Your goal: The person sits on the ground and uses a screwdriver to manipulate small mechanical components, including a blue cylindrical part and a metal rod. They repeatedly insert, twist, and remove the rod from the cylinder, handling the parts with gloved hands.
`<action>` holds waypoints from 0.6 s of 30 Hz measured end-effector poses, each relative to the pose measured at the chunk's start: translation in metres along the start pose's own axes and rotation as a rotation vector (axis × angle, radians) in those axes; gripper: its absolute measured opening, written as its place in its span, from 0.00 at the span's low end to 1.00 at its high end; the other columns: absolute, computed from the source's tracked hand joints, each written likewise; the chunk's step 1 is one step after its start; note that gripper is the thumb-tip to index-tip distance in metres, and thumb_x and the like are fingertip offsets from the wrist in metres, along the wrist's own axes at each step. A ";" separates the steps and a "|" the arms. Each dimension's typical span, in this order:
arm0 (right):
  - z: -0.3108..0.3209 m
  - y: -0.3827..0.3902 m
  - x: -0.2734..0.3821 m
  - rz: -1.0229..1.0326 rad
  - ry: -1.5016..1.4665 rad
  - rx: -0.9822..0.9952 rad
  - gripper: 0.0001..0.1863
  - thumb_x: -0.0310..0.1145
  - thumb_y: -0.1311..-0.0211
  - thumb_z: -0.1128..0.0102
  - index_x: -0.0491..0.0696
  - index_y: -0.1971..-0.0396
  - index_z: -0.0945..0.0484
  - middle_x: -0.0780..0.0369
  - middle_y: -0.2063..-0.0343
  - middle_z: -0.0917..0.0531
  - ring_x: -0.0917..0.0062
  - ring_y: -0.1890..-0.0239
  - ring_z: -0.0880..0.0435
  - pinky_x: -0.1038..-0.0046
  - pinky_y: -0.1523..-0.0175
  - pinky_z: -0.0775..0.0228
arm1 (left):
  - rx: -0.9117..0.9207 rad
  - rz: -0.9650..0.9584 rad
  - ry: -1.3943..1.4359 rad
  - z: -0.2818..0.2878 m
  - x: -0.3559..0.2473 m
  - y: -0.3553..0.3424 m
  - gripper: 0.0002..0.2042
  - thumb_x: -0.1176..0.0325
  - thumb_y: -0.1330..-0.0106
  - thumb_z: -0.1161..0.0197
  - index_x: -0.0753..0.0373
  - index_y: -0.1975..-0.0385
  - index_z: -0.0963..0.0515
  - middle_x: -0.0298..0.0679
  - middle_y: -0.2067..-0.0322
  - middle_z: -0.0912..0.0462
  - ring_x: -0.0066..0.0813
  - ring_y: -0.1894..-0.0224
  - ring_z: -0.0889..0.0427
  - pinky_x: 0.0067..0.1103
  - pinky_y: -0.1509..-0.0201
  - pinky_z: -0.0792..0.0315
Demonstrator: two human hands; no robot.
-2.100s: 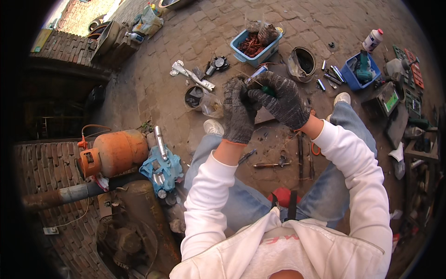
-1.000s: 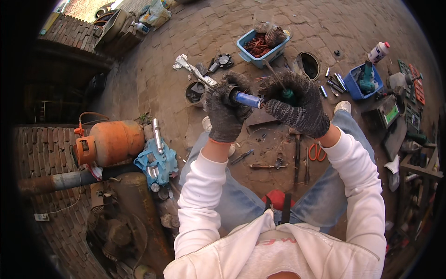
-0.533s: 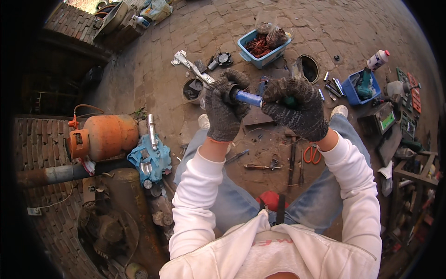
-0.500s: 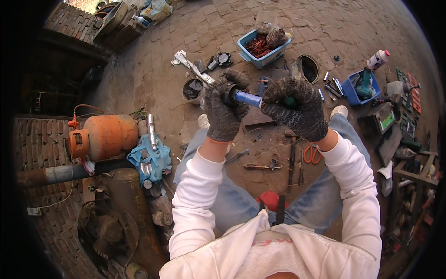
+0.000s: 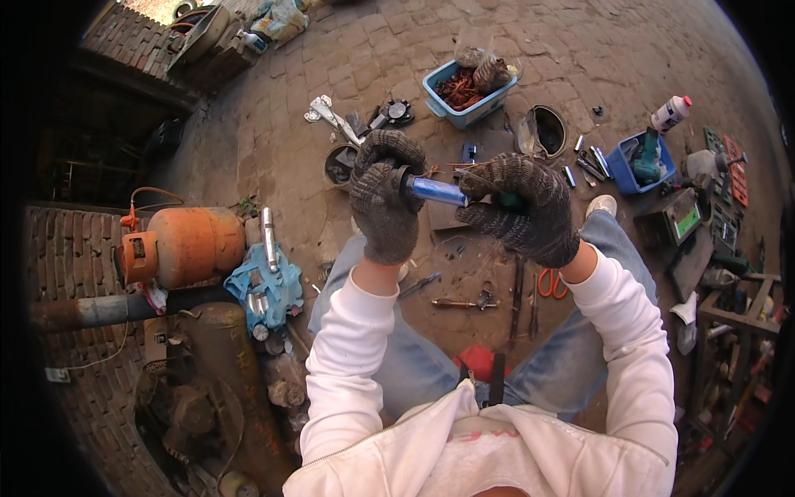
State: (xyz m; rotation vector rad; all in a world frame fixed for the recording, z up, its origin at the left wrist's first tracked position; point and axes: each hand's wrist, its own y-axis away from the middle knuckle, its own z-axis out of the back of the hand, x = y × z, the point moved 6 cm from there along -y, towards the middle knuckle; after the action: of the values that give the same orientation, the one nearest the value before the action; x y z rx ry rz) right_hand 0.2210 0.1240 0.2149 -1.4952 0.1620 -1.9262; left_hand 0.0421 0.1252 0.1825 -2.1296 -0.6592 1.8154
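My left hand (image 5: 386, 199), in a dark knitted glove, is closed round the dark collar of a shiny blue cylinder (image 5: 439, 191), whose free end points right. My right hand (image 5: 526, 207), gloved alike, curls close to that free end. A bit of something green (image 5: 509, 200) shows between its fingers; the rest is hidden. Thin copper wires (image 5: 432, 171) stick out between the two hands, above the cylinder. On the ground below lie a brass-coloured rod-like tool (image 5: 464, 304), a dark long bar (image 5: 517, 296) and orange-handled scissors (image 5: 552, 283).
Beyond my hands stand a light-blue tub (image 5: 472, 113) of reddish scrap and a round tin (image 5: 548, 131). To the right are a blue basket (image 5: 640, 163) with a green power tool and a battery (image 5: 671, 215). An orange gas cylinder (image 5: 199, 240) lies left, near a blue plastic bag (image 5: 265, 290).
Both hands have shifted slightly to the left, and the blue cylinder has moved with them. My right fingertips have come off a little from its end. Copper wires now show more plainly.
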 end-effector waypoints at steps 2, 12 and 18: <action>0.001 0.001 0.005 0.151 0.129 -0.013 0.18 0.28 0.53 0.32 0.47 0.59 0.21 0.60 0.67 0.17 0.73 0.67 0.18 0.74 0.60 0.26 | -0.003 0.036 0.209 0.000 0.004 0.002 0.10 0.73 0.35 0.50 0.70 0.57 0.31 0.39 0.64 0.25 0.25 0.64 0.26 0.18 0.57 0.28; -0.006 0.009 0.002 0.185 0.209 -0.004 0.15 0.29 0.52 0.34 0.50 0.61 0.21 0.60 0.64 0.18 0.65 0.63 0.19 0.68 0.58 0.26 | -0.189 0.195 0.633 -0.004 0.019 0.013 0.14 0.66 0.33 0.53 0.68 0.53 0.34 0.39 0.65 0.27 0.20 0.67 0.28 0.14 0.63 0.28; -0.009 0.008 0.005 0.195 0.206 -0.014 0.15 0.30 0.52 0.35 0.50 0.62 0.21 0.59 0.64 0.19 0.64 0.62 0.19 0.68 0.57 0.26 | -0.188 0.177 0.609 -0.003 0.019 0.012 0.13 0.68 0.35 0.53 0.67 0.54 0.33 0.40 0.67 0.27 0.19 0.69 0.28 0.13 0.64 0.29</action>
State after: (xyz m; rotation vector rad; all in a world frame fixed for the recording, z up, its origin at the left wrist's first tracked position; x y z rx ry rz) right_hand 0.2161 0.1125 0.2120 -1.2382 0.3993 -1.9188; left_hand 0.0494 0.1247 0.1615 -2.7457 -0.5086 1.0906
